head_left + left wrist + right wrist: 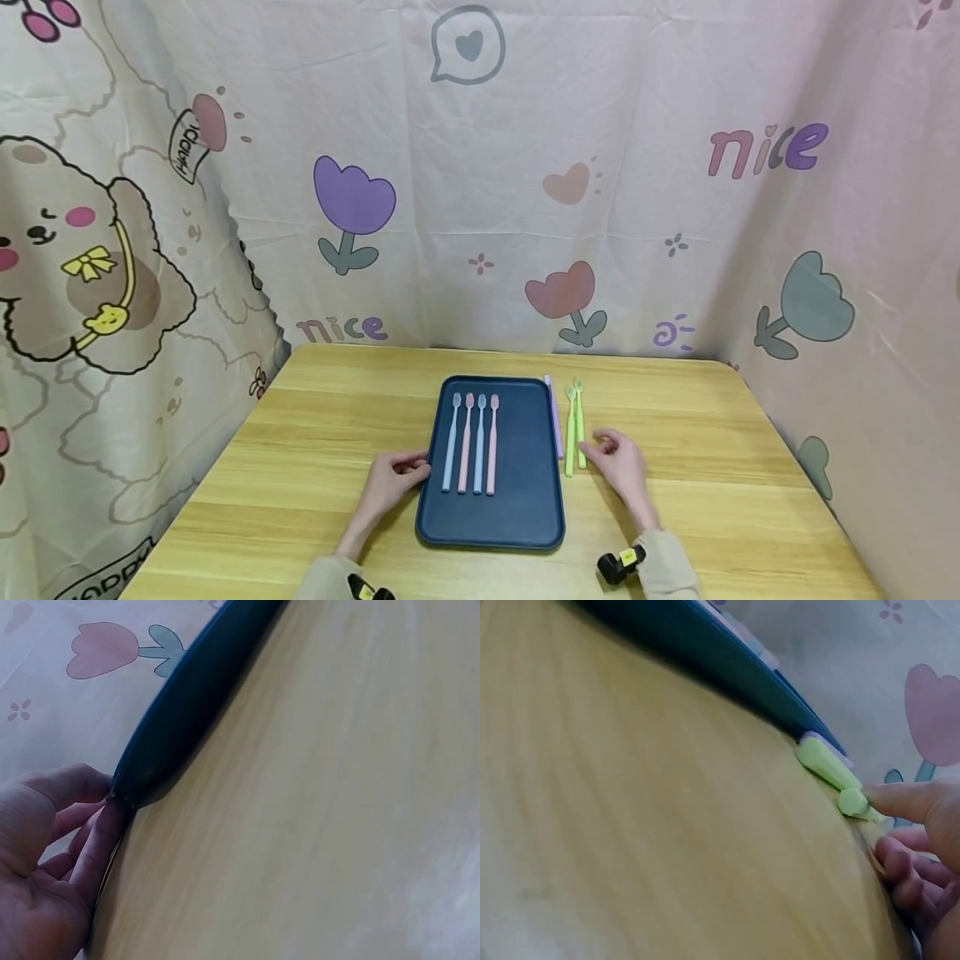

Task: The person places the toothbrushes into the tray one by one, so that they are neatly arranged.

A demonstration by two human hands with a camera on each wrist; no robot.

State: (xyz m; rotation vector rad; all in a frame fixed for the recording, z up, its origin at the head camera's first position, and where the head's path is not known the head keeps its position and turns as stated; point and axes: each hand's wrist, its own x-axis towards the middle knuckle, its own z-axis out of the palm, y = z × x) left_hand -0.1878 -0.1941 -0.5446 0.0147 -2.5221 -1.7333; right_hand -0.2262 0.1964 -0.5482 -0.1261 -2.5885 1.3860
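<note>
A dark blue tray [521, 517] lies on the table, bearing two blue toothbrushes [450, 454] and two pink ones in alternating order, heads toward the back. At its left edge my left hand [395, 479] pinches the rim; the left wrist view shows thumb and finger meeting there. Beside the tray's right edge are a purple toothbrush [556, 421] and two green toothbrushes [571, 437]. My right hand [618, 462] touches the rightmost green toothbrush [853, 802] with its thumb, near the handle end. Its other fingers are loosely bent, apart from that handle.
The wooden table [720, 467] extends on both sides of the tray. A printed curtain [480, 225] hangs behind the table and along both sides. Each wrist wears a small black camera [621, 565].
</note>
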